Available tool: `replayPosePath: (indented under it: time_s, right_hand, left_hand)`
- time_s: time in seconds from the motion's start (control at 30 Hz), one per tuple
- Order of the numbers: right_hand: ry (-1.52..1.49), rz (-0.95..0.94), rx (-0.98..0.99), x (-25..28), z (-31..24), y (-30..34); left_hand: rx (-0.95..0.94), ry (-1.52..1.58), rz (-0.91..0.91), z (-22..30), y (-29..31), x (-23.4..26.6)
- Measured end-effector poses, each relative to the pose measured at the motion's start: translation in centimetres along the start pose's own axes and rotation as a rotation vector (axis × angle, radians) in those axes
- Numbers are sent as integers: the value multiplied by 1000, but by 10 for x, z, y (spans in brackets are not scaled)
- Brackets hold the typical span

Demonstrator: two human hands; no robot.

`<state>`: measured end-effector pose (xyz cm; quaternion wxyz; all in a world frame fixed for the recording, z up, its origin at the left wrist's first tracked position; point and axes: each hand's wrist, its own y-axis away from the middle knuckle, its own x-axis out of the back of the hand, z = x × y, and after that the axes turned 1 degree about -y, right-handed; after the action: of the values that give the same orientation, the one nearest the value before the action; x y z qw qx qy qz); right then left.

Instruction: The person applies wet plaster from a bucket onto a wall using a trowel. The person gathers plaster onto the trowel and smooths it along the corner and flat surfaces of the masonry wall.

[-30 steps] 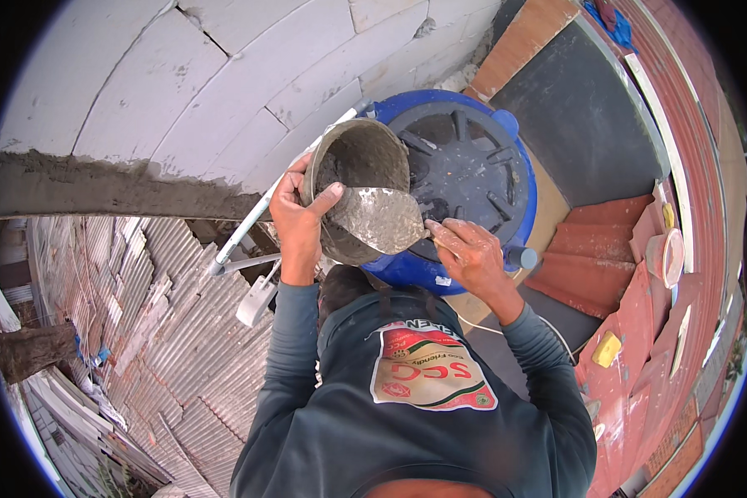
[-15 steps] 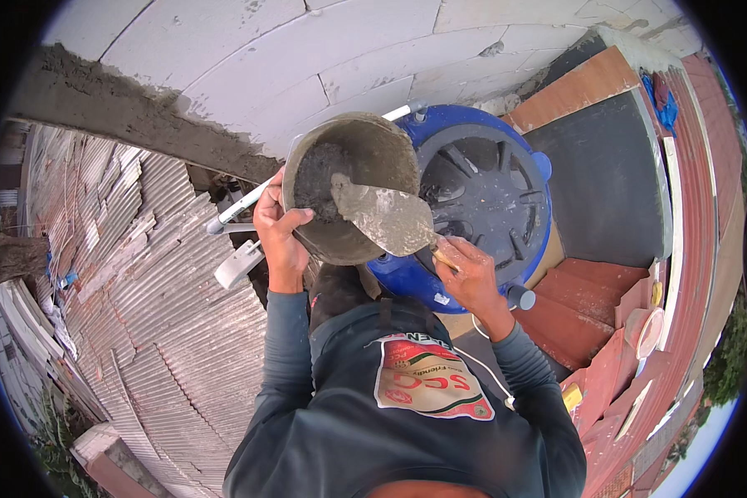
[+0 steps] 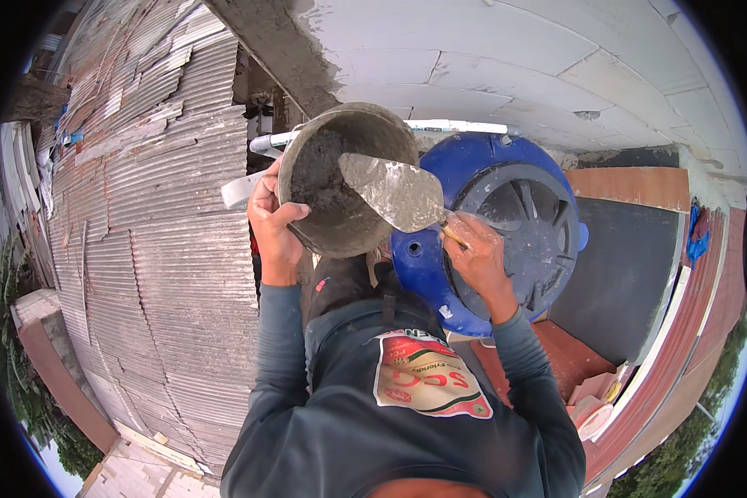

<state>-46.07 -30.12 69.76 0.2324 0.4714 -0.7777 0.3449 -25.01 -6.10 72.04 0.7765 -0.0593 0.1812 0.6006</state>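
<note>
My left hand (image 3: 275, 217) grips the left rim of a round bucket (image 3: 365, 231), its thumb hooked over the edge. The bucket tilts toward me, and grey wet mortar (image 3: 319, 178) clings to its inside. My right hand (image 3: 476, 253) is closed round the handle of a pointed trowel (image 3: 397, 192). The trowel's blade, smeared with mortar, reaches across the bucket's right rim, its tip over the mouth. Just right of the bucket is a blue water tank (image 3: 415, 282) with a dark ribbed lid (image 3: 527, 241).
A pale block wall (image 3: 506, 79) rises ahead, with a mortar-coated strip (image 3: 295, 50) at its left. White pipe (image 3: 456, 126) runs along its foot. Corrugated roofing (image 3: 174, 249) spreads on the left. A dark panel (image 3: 627, 266) and red metal sheets (image 3: 573, 357) lie right.
My view has turned leftward, so the wall and tank have shifted right in the picture. The trowel blade's tip has risen slightly over the bucket, which stays in my left hand.
</note>
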Motion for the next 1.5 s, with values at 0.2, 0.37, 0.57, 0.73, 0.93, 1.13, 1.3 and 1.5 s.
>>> replayPosePath:
  time_s: [0.2,0.37,0.57,0.73,0.93,1.13,1.3,1.5]
  right_hand:
    - [249,-293,113,-17,16,-17]
    - [306,-379,176,-57,-2,-37]
    - [273,-289,223,-83,-7,-39]
    - [270,-204,267,-86,-2,-38]
    - [164,-164,224,-97,-4,-36]
    - [-151,-143,86,-108,-7,-29]
    - [-340,-95,20,-101,-9,-33]
    - [-321,-12,98,-90,2,-47]
  left_hand:
    - [-80,-98,5,11,7,20]
    - [-116,-111,-17,21,10,23]
    - [-108,-89,-21,25,9,14]
    - [-112,-34,-55,22,6,11]
    - [-97,41,-90,0,4,17]
    - [-136,-13,-28,2,12,-1]
    - [-214,-71,114,6,11,6]
    - [-137,189,224,4,22,46]
